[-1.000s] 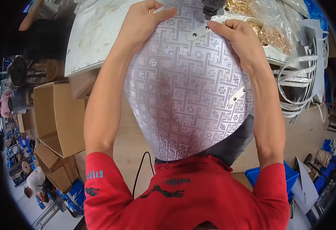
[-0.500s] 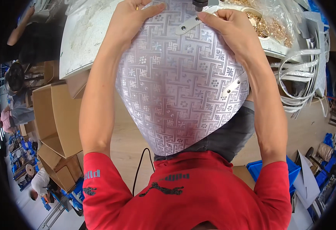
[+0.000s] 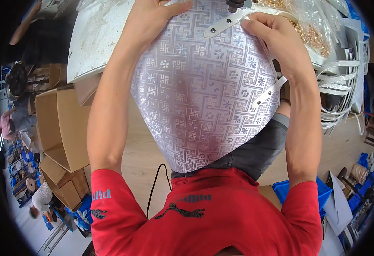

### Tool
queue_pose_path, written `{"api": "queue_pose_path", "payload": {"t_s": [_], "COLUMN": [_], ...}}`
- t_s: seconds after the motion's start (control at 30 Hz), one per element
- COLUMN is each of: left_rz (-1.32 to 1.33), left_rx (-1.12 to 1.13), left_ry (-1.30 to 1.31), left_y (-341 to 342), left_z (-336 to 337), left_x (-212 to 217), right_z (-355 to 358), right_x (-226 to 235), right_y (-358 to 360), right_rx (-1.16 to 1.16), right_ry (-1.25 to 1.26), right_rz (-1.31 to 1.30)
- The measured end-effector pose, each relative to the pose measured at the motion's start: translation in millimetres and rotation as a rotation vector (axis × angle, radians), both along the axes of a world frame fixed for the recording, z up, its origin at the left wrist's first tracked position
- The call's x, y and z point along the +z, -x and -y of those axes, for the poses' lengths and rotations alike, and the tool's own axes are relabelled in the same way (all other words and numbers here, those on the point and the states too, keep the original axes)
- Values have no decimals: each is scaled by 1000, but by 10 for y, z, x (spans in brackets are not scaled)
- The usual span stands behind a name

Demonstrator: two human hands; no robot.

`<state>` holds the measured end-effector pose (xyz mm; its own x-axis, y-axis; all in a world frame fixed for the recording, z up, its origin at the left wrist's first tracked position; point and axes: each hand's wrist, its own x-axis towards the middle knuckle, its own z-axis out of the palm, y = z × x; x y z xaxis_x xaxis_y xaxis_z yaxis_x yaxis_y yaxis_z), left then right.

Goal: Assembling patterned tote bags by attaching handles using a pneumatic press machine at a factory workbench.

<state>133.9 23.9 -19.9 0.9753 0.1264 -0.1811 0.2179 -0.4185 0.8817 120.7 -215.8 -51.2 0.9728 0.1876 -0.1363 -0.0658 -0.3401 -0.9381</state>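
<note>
A large silvery-lilac patterned panel (image 3: 195,85) slopes from the table's front edge down to my lap. My left hand (image 3: 152,19) grips its upper left edge, thumb lying on top and the other fingers out of sight beneath. A white strap (image 3: 221,26) with two dark rivets lies across the panel's upper part, under a dark machine tip (image 3: 234,5). Just right of that, my right hand (image 3: 276,32) pinches the panel's upper right edge beside the strap, fingers bent. A second riveted white strap end (image 3: 264,98) sits lower on the panel's right side.
Gold-coloured small parts (image 3: 313,40) in clear plastic lie right of the machine on the white table (image 3: 95,38). A bundle of white straps (image 3: 340,89) hangs at the right edge. Cardboard boxes (image 3: 63,128) stand left, a blue crate (image 3: 319,194) lower right. Other people are at left.
The panel and its strap have shifted a little to the right under the machine tip. My right hand has moved farther right along the strap, and my left hand slightly right.
</note>
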Motion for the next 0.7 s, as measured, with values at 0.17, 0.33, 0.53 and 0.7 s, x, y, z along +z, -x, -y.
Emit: {"api": "queue_pose_path", "payload": {"t_s": [0.17,0.33,0.53,0.7], "left_rz": [125,136,155,161], "left_rx": [-98,-104,-96,-106], "left_ry": [-5,-49,-28,33], "left_y": [-82,-50,-36,-34], "left_z": [-219,-196,-216,-193], "left_x": [-287,-247,-260,-260], "right_z": [-143,-31,-19,-285], "right_x": [48,76,181,249], "right_y": [6,-37,194,208], "right_rx": [-38,36,-182,-165], "right_ry": [195,247,324,92], "right_rz": [-10,1,413,343]}}
